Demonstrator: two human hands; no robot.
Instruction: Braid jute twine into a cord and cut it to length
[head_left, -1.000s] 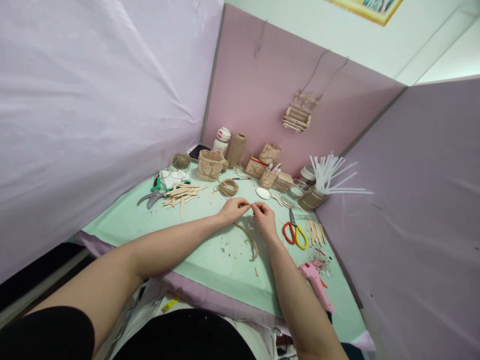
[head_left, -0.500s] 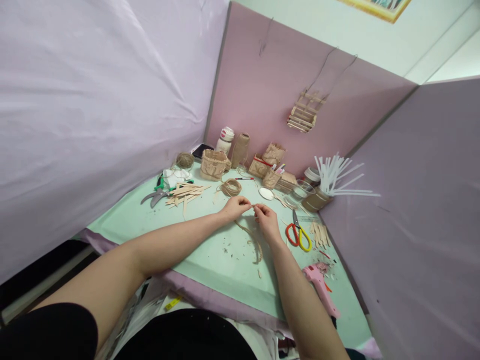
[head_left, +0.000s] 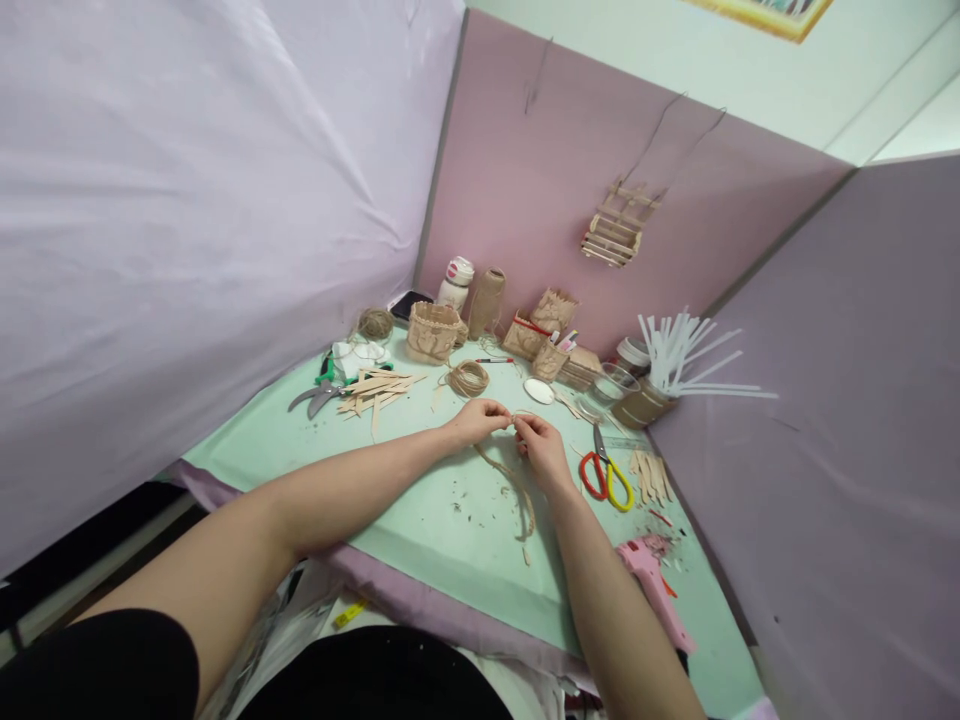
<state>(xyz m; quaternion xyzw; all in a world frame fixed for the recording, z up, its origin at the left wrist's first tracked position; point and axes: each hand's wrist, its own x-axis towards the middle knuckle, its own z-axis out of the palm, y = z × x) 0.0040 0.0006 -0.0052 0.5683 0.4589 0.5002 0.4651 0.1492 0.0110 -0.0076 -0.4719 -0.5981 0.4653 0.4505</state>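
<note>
Hands, two: left hand and right hand, fingertips brought almost together over the middle of the bench, each with thumb and forefinger pinched on the twine. Twine cord, one; coil of twine, one, far of the left hand; ball of twine, one, far left. Scissors, one pair, one handle red and one yellow, right of the right hand. Glue gun, one, pink, near right. Shears, one pair, grey-bladed, left. Oval basket, one; white bottle, one; wrapped bottle, one; all far. White disc, one; pen, one. Wooden strips, one heap at left, overlapping too much to count; white sticks, one bunch at far right, likewise uncounted. Slatted rack, one, hung on the far wall. Position of the cord: upper part between the two sets of fingertips, the remainder below them, lying across the bench towards the near side, left of the right forearm. Appearance: tan, slim, apparently plaited, slack, curving to a hooked near end; the pinched portion too small to make out.
</note>
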